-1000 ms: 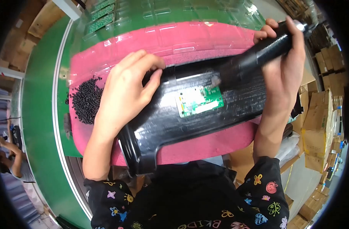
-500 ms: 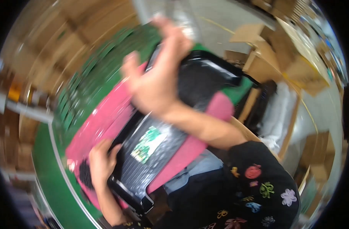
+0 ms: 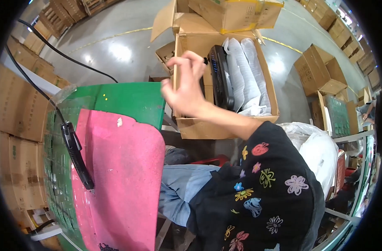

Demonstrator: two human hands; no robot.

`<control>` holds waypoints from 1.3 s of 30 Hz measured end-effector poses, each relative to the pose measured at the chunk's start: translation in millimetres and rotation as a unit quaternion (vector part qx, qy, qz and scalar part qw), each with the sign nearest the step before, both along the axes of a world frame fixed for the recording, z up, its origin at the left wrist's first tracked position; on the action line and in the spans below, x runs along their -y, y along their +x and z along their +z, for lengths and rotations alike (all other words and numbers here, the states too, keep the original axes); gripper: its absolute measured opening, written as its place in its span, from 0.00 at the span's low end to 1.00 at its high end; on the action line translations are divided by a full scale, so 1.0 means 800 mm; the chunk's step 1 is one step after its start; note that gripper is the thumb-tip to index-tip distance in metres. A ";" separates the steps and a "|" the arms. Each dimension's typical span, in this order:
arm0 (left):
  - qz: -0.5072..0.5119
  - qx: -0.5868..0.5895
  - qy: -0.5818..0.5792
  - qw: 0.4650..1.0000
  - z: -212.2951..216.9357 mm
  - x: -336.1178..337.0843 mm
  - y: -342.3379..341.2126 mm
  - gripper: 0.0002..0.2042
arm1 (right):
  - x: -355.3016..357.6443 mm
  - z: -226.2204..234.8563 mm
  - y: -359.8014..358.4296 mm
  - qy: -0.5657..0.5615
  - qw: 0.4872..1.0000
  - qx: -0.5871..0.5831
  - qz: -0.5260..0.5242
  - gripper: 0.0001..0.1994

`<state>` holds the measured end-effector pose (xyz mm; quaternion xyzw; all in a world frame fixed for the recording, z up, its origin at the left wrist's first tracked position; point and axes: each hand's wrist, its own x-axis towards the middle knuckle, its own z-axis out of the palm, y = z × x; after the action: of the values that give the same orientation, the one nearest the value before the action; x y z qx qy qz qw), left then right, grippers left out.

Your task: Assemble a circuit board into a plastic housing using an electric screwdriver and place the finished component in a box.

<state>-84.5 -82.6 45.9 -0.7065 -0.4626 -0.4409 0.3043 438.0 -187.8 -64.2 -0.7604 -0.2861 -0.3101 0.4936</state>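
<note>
My right hand [image 3: 186, 85] reaches out over an open cardboard box [image 3: 224, 125] on the floor beside me. Its fingers are loosely curled and apart, with nothing in them. Just past the fingers, a long black cartridge [image 3: 221, 77] stands on edge inside the box, next to several white bagged pieces [image 3: 247, 75]. My left hand is out of view. The pink mat [image 3: 120, 175] on the green table [image 3: 128, 100] lies at the left.
A black bar-shaped tool [image 3: 77, 155] on a black cable lies at the mat's left edge. More cardboard boxes [image 3: 318, 73] stand on the grey concrete floor. A large white plastic bag [image 3: 314, 144] sits at my right. Stacked cartons line the far left.
The view has swung from the table to the box at my side. The black cartridge held by both hands earlier now stands in the box, and my right hand is empty.
</note>
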 end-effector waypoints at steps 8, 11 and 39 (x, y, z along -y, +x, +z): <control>-0.076 0.026 -0.080 0.994 -0.015 0.019 0.023 0.12 | 0.163 -0.268 0.123 -0.289 0.876 -0.279 -0.269 0.36; -0.099 0.034 -0.106 0.989 -0.017 0.031 0.033 0.12 | 0.196 -0.313 0.129 -0.327 0.806 -0.414 -0.269 0.41; -0.591 0.149 -0.460 0.646 -0.127 0.111 0.242 0.18 | 0.157 -0.034 0.104 0.201 0.896 -0.393 -0.054 0.20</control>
<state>109.3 -171.8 -55.5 -0.8037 -0.1292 -0.3572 -0.4580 521.2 -313.5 -91.5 -0.7193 0.0414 -0.0635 0.6905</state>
